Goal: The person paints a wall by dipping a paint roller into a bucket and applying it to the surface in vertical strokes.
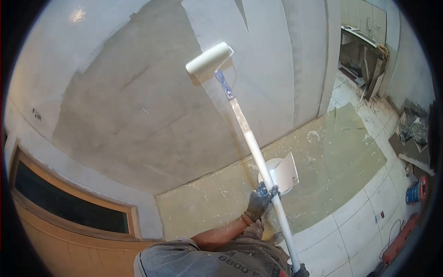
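Observation:
A paint roller (210, 57) with a white cover is at the wall, where bare grey-brown plaster meets a paler coated strip. Its patterned handle (224, 84) joins a long white pole (258, 152) that slants down toward me. My left hand (261, 201), in a dark, paint-smeared glove, is closed around the middle of the pole. Low at the frame's bottom edge, my right hand (301, 271), also gloved, grips the pole's near end and is only partly visible. Just beyond my left hand stands a white bucket (288, 187) with a flat pale board (289, 170) at its rim.
A paint-spotted greenish sheet (332, 184) covers the floor along the wall, with white tiles (369, 226) beyond it. At right are a blue-and-red container (416, 191), a long red object (401, 240) and dark plastic bags (414, 124). A wooden-framed door (74, 240) is at lower left.

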Demonstrator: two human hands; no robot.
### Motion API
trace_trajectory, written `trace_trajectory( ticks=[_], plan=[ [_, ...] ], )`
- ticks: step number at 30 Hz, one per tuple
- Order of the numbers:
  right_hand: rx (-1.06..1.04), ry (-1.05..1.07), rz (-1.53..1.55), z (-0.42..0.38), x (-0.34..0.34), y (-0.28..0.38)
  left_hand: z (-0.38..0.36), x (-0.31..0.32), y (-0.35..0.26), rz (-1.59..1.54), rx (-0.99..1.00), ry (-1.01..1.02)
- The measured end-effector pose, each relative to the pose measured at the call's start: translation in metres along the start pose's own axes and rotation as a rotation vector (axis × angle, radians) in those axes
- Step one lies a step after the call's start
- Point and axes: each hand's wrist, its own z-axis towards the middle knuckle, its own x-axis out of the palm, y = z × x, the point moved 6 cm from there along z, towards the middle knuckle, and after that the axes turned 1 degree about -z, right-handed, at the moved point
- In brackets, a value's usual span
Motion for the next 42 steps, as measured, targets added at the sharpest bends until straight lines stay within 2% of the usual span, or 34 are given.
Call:
trace_trajectory(
  ticks=[1,2,5,8,12,17,20,24,26,29,32,33,35,39,42],
  plan=[
    [-0.011,-0.016,0.014,0.012,0.004,0.009,0.008,0.000,-0.015,-0.456,-0.257,-0.072],
    [-0.018,-0.027,0.015,0.029,0.019,0.011,0.019,-0.001,-0.019,-0.459,-0.245,-0.074],
    [-0.122,-0.058,0.128,0.076,0.044,0.044,0.041,-0.018,-0.046,-0.623,-0.043,-0.204],
    [-0.177,-0.043,0.273,0.120,0.018,0.128,0.081,-0.034,-0.035,-0.749,-0.009,-0.281],
    [-0.199,-0.045,0.222,0.161,0.026,0.184,0.121,-0.072,-0.068,-0.702,0.068,-0.284],
    [-0.292,-0.115,0.364,0.177,0.014,0.236,0.147,-0.107,-0.094,-0.592,0.059,-0.321],
    [-0.268,-0.029,0.306,0.182,0.035,0.237,0.139,-0.108,-0.078,-0.643,0.008,-0.328],
    [-0.323,-0.023,0.345,0.184,0.070,0.206,0.122,-0.090,-0.029,-0.663,0.019,-0.294],
    [-0.315,-0.006,0.283,0.181,0.082,0.191,0.106,-0.075,-0.004,-0.631,-0.034,-0.339],
    [-0.263,-0.002,0.355,0.193,0.076,0.189,0.085,-0.049,0.028,-0.548,-0.068,-0.313],
    [-0.340,-0.080,0.268,0.208,0.069,0.203,0.076,-0.039,0.035,-0.485,-0.159,-0.326],
    [-0.328,-0.077,0.269,0.207,0.057,0.214,0.081,-0.043,0.037,-0.546,-0.059,-0.352],
    [-0.329,0.000,0.434,0.203,0.035,0.233,0.097,-0.056,0.035,-0.496,-0.051,-0.368],
    [-0.278,0.062,0.424,0.214,0.040,0.247,0.121,-0.082,0.017,-0.485,-0.076,-0.375],
    [-0.312,0.058,0.566,0.219,0.044,0.248,0.122,-0.078,0.027,-0.539,-0.099,-0.290]
  ],
)
